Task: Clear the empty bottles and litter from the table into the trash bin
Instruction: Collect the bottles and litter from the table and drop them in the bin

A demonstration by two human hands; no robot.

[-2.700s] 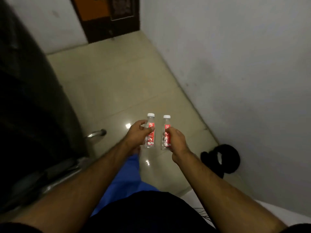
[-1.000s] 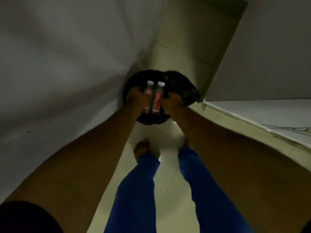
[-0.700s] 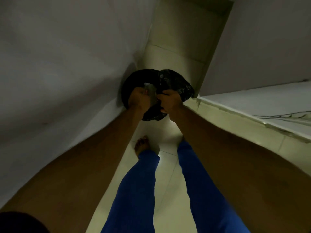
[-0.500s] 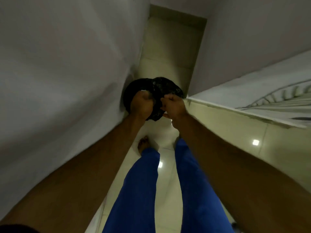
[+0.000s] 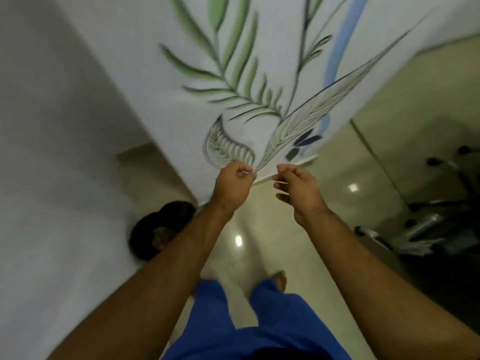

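The trash bin [image 5: 158, 229], lined with a black bag, stands on the floor against the left wall, partly hidden behind my left forearm. Neither bottle is in view. My left hand [image 5: 233, 185] is held in front of me with its fingers curled shut and nothing in it. My right hand [image 5: 298, 188] is beside it, fingers loosely apart, holding nothing. Both hands are up and to the right of the bin, away from it.
A white wall panel painted with green leaves [image 5: 233, 74] rises ahead. The glossy beige tiled floor [image 5: 259, 229] runs under my blue-trousered legs [image 5: 259, 320]. Dark wheeled furniture with metal legs [image 5: 428, 224] stands at the right.
Both hands held bottles over the bin, then lowered into it. Now both hands are out of the bin without bottles, and the view has swung right, leaving the bin at lower left.
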